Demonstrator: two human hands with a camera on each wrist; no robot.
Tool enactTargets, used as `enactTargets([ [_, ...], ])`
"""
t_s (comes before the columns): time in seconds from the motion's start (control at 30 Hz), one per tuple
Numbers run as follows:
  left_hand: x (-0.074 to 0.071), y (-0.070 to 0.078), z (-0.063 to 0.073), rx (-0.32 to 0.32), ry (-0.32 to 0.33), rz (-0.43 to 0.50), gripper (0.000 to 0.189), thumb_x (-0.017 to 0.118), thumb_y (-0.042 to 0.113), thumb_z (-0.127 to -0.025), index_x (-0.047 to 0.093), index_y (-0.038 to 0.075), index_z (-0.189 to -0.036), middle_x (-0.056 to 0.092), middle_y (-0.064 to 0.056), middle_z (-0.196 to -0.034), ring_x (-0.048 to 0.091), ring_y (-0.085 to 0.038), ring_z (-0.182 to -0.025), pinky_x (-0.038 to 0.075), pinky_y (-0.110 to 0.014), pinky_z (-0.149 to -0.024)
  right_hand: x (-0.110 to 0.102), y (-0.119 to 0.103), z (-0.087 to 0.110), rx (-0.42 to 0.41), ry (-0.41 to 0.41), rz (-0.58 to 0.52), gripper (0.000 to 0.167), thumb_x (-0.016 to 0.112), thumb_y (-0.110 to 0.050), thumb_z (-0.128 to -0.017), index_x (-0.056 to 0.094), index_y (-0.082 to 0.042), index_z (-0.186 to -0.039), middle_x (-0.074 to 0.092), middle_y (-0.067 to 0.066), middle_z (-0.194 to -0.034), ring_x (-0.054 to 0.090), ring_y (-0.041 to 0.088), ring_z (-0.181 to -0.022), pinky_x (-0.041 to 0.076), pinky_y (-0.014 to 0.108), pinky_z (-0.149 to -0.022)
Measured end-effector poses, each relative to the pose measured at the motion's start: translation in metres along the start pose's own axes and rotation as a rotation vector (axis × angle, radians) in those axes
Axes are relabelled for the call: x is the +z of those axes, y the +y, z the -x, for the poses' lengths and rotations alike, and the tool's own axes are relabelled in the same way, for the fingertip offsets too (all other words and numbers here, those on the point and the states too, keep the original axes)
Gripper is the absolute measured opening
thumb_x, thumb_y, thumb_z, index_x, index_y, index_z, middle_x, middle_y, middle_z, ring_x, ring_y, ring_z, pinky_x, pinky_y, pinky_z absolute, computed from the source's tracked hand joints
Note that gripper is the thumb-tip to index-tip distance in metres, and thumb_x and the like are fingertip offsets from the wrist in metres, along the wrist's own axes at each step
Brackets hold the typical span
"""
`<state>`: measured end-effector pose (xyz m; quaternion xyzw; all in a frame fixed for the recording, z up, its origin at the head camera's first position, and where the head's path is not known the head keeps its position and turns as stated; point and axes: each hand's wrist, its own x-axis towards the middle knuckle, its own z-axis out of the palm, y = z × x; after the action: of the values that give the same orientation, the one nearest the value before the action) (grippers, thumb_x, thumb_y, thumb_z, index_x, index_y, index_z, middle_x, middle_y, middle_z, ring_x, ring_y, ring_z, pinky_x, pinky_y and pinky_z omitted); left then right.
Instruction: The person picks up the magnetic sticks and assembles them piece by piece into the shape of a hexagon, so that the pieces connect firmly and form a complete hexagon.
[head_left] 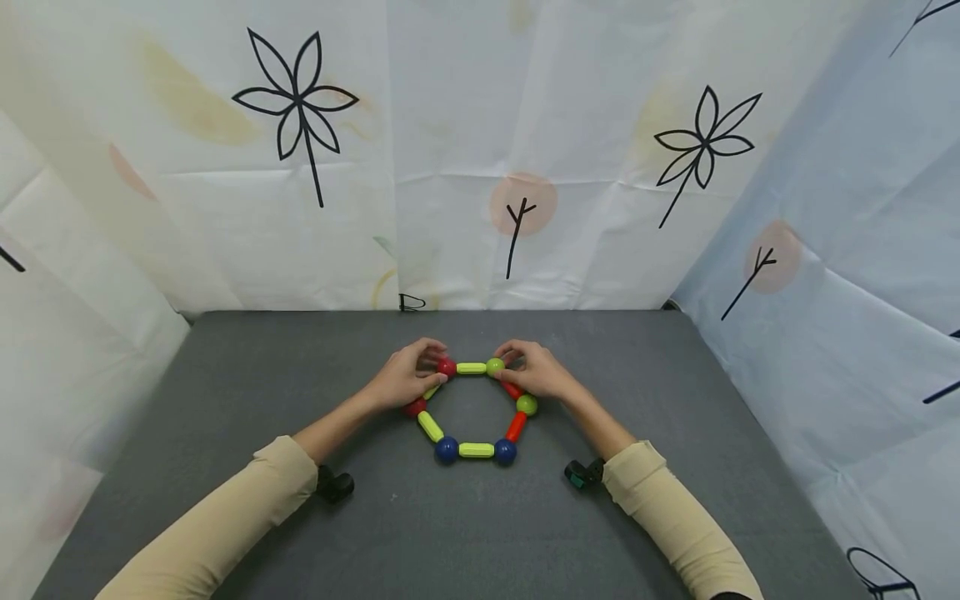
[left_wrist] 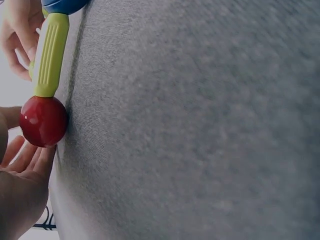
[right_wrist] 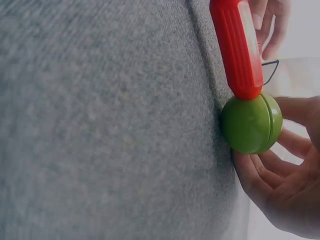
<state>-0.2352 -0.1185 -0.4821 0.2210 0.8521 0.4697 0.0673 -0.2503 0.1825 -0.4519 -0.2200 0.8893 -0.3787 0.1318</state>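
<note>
A six-sided ring of balls and short rods lies flat on the grey table. My left hand (head_left: 408, 375) pinches the far red ball (head_left: 447, 367) at the ring's back left corner. At the back right, the far green ball (head_left: 495, 367) is between the thumb and fingers of my right hand (head_left: 536, 371). A yellow-green rod (head_left: 472, 367) joins these two balls. Nearer me are another red ball (left_wrist: 43, 121), another green ball (right_wrist: 250, 123) and two blue balls (head_left: 447, 450). Red rods (head_left: 516, 427) form the right side. My left hand partly hides the left rear rod.
The grey table (head_left: 465, 533) runs back to a white patterned cloth (head_left: 450, 233), which also hangs at both sides. Dark wrist cameras (head_left: 335, 485) sit below each forearm, just in front of the rolled sleeves.
</note>
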Motion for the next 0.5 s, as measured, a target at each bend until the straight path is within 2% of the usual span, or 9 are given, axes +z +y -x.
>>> enactTargets([
  [0.17,-0.007,-0.002,0.012,-0.045,-0.066,-0.013,0.060,0.076,0.020,-0.103,0.049,-0.003,-0.152,0.062,-0.025,-0.149,0.064,-0.040,-0.136,0.060,-0.049,-0.108,-0.002,0.004,0.006,0.001,-0.023,-0.044,0.043,0.075,-0.021,-0.103,0.064,-0.001,-0.140,0.071,0.025,-0.128,0.077,0.032,-0.105,0.064,0.042,-0.090],
  [0.27,-0.008,0.000,0.022,-0.083,-0.079,-0.019,0.069,0.076,0.026,-0.103,0.044,-0.004,-0.156,0.056,-0.026,-0.154,0.061,-0.041,-0.139,0.057,-0.051,-0.112,-0.006,0.005,0.015,-0.004,-0.058,-0.056,0.048,0.075,-0.019,-0.103,0.060,0.003,-0.143,0.069,0.028,-0.128,0.076,0.039,-0.111,0.064,0.046,-0.096],
  [0.4,0.002,0.008,0.036,-0.139,-0.050,-0.040,0.086,0.079,0.034,-0.100,0.034,-0.005,-0.162,0.048,-0.027,-0.160,0.054,-0.042,-0.146,0.049,-0.057,-0.120,-0.013,0.002,0.033,0.027,-0.121,-0.069,0.057,0.076,-0.018,-0.102,0.053,0.004,-0.149,0.066,0.029,-0.133,0.075,0.039,-0.113,0.065,0.043,-0.089],
  [0.5,0.013,0.016,0.046,-0.159,-0.023,-0.066,0.094,0.082,0.034,-0.097,0.029,-0.004,-0.165,0.043,-0.026,-0.163,0.045,-0.042,-0.151,0.041,-0.061,-0.126,-0.014,0.001,0.045,0.045,-0.154,-0.105,0.060,0.077,-0.017,-0.102,0.050,0.004,-0.152,0.063,0.029,-0.135,0.075,0.038,-0.114,0.066,0.039,-0.083],
])
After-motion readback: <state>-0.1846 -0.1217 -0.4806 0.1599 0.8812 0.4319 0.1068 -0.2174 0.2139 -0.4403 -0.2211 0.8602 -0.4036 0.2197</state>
